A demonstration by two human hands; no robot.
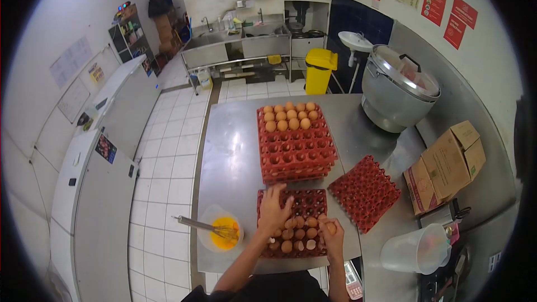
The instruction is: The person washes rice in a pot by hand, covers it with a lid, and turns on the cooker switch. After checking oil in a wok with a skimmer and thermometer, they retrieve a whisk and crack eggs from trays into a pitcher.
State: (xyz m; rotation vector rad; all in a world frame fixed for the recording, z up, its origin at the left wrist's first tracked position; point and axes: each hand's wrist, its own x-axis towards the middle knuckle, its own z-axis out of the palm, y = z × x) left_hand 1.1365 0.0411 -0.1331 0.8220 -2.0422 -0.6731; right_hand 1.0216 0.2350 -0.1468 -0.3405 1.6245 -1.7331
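My left hand [274, 211] reaches over the left side of the near red egg tray [307, 198], its fingers spread and nothing visible in them. At the tray's right edge, my right hand [334, 239] is closed around a brown egg [331, 227]. The near rows of this tray hold brown eggs and broken shells [311, 244]; its far rows show bare cups. To the left stands a clear container [208, 240] of beaten egg [228, 229], with a whisk [196, 223] leaning in it. Part of the tray is hidden under my left hand and forearm.
Behind is a stack of red trays [296, 159] with brown eggs [282, 125] on top. Another red tray [366, 193] lies to the right, near a cardboard box [450, 162], a plastic jug [411, 249] and a large metal pot [394, 98]. The steel table's left edge [197, 190] borders the floor.
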